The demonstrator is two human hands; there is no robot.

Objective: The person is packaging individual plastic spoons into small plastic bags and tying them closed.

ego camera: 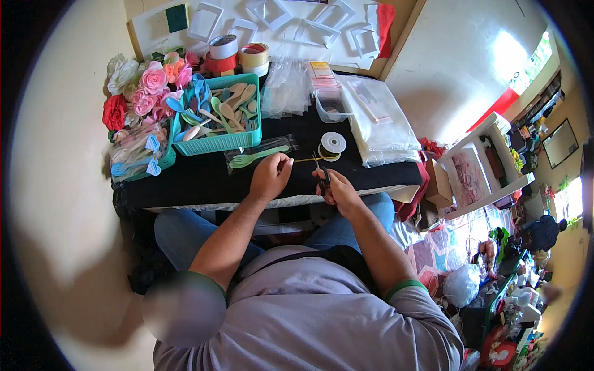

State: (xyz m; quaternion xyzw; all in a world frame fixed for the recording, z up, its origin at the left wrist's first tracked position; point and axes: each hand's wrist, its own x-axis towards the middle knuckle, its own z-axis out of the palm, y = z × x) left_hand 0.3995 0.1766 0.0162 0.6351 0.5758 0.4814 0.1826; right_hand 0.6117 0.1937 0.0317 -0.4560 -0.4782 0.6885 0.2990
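Note:
My left hand [273,175] pinches the end of a thin golden-yellow tie or ribbon [306,160] in its fingertips. The strand runs taut to the right, to a spool with a white flange [333,141] standing on the black-covered table [297,132]. My right hand [342,189] holds black-handled scissors [324,178], their narrow blades pointing away from me across the strand close to the spool. Whether the blades touch the strand cannot be told. Just beyond my left hand, light-green plastic cutlery [257,156], with a fork on top, lies on a clear plastic sleeve [288,142].
A teal basket [218,147] of coloured spoons and forks stands at the back left, beside packed cutlery sets [139,150] and artificial flowers [153,79]. Tape rolls [254,55], clear bags [285,88], a plastic tub [333,109] and stacked plastic sheets [385,125] line the back and right.

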